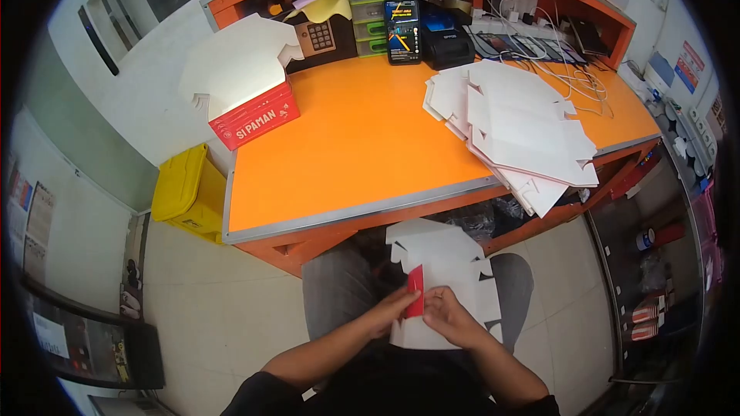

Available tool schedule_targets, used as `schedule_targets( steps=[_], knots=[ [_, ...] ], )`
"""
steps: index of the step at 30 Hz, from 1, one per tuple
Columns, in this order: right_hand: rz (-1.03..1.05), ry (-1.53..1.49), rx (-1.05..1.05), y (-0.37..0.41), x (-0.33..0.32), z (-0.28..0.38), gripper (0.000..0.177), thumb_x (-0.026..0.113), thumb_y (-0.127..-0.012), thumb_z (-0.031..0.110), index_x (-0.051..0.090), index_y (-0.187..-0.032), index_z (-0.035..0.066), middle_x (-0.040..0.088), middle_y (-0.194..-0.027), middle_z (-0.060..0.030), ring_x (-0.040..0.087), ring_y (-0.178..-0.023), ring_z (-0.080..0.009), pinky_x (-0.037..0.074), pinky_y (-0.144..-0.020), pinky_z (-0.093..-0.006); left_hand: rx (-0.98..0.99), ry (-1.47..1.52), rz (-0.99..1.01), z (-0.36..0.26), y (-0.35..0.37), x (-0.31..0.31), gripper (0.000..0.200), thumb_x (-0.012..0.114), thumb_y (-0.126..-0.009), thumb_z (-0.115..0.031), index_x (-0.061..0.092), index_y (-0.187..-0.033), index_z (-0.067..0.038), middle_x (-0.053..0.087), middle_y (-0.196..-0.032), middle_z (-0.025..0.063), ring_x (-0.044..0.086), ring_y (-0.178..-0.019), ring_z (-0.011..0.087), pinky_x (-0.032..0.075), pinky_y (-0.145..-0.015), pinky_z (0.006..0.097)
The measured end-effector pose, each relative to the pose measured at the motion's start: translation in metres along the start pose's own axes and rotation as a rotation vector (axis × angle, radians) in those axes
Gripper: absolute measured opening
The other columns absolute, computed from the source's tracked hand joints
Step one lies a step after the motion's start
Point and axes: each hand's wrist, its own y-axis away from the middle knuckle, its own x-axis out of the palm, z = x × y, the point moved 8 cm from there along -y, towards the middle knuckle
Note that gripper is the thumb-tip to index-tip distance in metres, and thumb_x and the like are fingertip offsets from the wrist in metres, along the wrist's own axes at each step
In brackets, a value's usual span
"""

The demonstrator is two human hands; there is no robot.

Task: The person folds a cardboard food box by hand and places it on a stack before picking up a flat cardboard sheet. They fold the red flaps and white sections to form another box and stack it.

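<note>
A flat cardboard box blank (447, 254), white on its upper face, lies across my lap below the desk's front edge. One red-printed flap (415, 293) at its left side stands folded up. My left hand (395, 311) pinches that flap from the left, fingers closed on it. Just right of the flap, my right hand (447, 316) has its fingers bent close together at the cardboard; its fingertips are partly hidden, though they appear to grip the blank's edge panel.
On the orange desk (347, 154) stand a red folded box (254, 117), a stack of flat blanks (524, 123), a propped phone (402, 31) and a black printer (447, 38). Cables (574, 81) trail at the right. A yellow bin (185, 189) stands left of the desk.
</note>
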Motion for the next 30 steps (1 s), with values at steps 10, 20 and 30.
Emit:
schedule_targets(
  steps=[10,20,30],
  knots=[
    [-0.347,-0.181,0.161,-0.053,-0.026,-0.025,0.051,0.061,-0.094,-0.005,0.038,-0.139,0.004,0.066,-0.111,-0.0137,0.063,-0.100,-0.0157,0.052,-0.088,-0.0288,0.118,-0.108,0.065,-0.026,-0.059,-0.036,0.037,0.063,-0.104,-0.033,0.060,-0.127,-0.005,0.070,-0.109,0.0073,0.069,-0.094,0.0130,0.058,-0.081,0.0299],
    [-0.230,0.156,0.107,-0.063,-0.030,-0.033,0.046,0.060,-0.086,-0.012,0.045,-0.126,0.005,0.066,-0.093,-0.0063,0.061,-0.078,-0.0096,0.047,-0.069,-0.0250,0.187,-0.231,-0.100,-0.035,-0.065,-0.060,0.037,0.068,-0.102,-0.035,0.071,-0.120,-0.003,0.073,-0.107,0.0052,0.067,-0.095,0.0109,0.055,-0.086,0.0289],
    [-0.242,0.599,0.159,-0.060,-0.024,-0.003,0.046,0.064,-0.084,-0.004,0.048,-0.127,0.004,0.068,-0.092,-0.0110,0.067,-0.075,-0.0191,0.051,-0.066,-0.0319,0.159,-0.350,-0.208,-0.034,-0.063,-0.063,0.043,0.073,-0.098,-0.037,0.066,-0.120,0.000,0.071,-0.100,0.0057,0.066,-0.087,0.0123,0.055,-0.072,0.0272]
  ],
)
